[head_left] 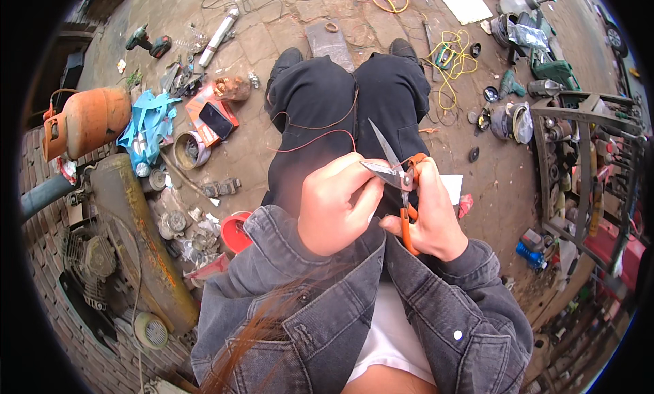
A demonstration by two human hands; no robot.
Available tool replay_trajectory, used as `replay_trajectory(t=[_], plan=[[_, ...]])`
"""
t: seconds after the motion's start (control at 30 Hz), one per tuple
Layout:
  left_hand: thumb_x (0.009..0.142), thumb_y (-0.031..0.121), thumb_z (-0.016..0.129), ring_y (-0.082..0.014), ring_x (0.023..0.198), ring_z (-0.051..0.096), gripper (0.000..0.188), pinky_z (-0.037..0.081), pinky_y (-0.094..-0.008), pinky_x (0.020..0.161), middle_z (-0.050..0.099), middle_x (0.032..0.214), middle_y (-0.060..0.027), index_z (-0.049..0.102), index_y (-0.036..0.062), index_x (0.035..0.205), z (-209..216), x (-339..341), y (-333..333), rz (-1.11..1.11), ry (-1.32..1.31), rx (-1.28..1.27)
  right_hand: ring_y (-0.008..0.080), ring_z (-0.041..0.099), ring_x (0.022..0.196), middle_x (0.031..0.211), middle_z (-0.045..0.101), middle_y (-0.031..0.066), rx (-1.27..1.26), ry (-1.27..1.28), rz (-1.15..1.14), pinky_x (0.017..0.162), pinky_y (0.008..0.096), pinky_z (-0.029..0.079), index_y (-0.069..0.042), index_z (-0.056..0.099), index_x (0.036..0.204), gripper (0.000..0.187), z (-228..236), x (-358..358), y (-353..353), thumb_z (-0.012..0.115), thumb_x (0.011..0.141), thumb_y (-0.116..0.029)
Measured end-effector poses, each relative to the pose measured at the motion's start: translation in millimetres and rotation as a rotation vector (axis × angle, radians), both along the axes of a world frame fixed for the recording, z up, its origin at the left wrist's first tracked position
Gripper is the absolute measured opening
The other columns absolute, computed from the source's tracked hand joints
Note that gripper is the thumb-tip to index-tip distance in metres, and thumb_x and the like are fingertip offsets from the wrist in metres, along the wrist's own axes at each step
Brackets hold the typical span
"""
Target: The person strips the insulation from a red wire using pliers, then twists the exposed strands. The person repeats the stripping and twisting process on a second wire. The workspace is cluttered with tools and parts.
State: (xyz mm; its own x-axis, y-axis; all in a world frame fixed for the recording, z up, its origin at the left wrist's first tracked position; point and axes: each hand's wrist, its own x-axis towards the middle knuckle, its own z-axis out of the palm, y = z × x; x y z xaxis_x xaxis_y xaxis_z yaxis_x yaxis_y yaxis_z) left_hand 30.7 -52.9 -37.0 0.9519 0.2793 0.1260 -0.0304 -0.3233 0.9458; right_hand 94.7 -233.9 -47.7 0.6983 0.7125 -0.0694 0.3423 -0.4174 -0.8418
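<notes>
Above my lap, my right hand (437,220) grips scissors (405,181) by their orange handles. The blades are spread apart, one pointing up between my knees and the other toward my left fingers. My left hand (338,207) is closed in a pinch on a thin red wire (315,138), close to the lower blade. This wire trails left across my dark trousers (310,94). A browner stretch of wire (320,127) curves over the lap above it; whether both are one piece I cannot tell. The wire's end between my fingers is hidden.
On the left lie an orange gas cylinder (99,121), a blue plastic bag (150,125), a phone (216,121) on a box and a red bowl (236,232). A cordless drill (146,41) is farther off. Yellow cable (455,67) and a metal rack (584,162) are on the right.
</notes>
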Motion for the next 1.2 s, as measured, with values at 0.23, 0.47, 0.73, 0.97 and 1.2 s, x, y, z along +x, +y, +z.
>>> replay_trajectory(t=[0.23,0.47,0.73,0.97,1.2], plan=[[0.076,-0.007,0.066,-0.0261,0.060,0.057,0.023,0.045,-0.0351,0.055,0.056,0.072,-0.0098,0.069,-0.0008,0.098,-3,0,1,0.001,-0.107,0.148,0.0273,0.048,0.086,0.098,0.046,0.0131,-0.069,0.089,-0.028,0.079,0.0359,0.044,0.003,0.043,0.118,0.088,-6,-6,-4,0.080,0.071,-0.062],[0.070,-0.006,0.069,-0.0260,0.060,0.054,0.032,0.044,-0.0372,0.056,0.050,0.069,-0.0077,0.068,-0.0023,0.102,-8,0,5,-0.014,-0.231,0.411,0.0239,0.048,0.083,0.094,0.045,0.0118,-0.037,0.181,-0.063,0.076,0.0352,0.044,0.003,0.041,0.119,0.088,-8,-9,-1,0.079,0.073,-0.062],[0.065,-0.003,0.071,-0.0255,0.058,0.052,0.040,0.041,-0.0369,0.053,0.047,0.067,-0.0072,0.068,-0.0024,0.105,-3,-2,8,-0.054,-0.209,0.460,0.0298,0.054,0.078,0.094,0.050,0.0141,-0.004,0.311,0.045,0.070,0.0388,0.046,0.001,0.043,0.121,0.061,0,-10,-3,0.073,0.077,-0.029],[0.068,-0.005,0.070,-0.0268,0.058,0.054,0.034,0.043,-0.0375,0.054,0.051,0.067,-0.0091,0.068,-0.0021,0.102,-3,-1,8,-0.045,-0.157,0.368,0.0342,0.056,0.089,0.106,0.051,0.0182,0.008,0.323,0.123,0.078,0.0417,0.048,0.000,0.042,0.127,0.064,-3,-8,-7,0.075,0.073,-0.007],[0.079,-0.004,0.069,-0.0281,0.066,0.066,0.022,0.051,-0.0344,0.060,0.067,0.077,-0.0132,0.068,-0.0008,0.101,-7,1,0,0.075,-0.068,0.240,0.0159,0.040,0.080,0.099,0.046,0.0083,0.099,0.317,-0.029,0.071,0.0299,0.037,0.002,0.044,0.119,0.084,-16,-12,-5,0.059,0.084,-0.073]])
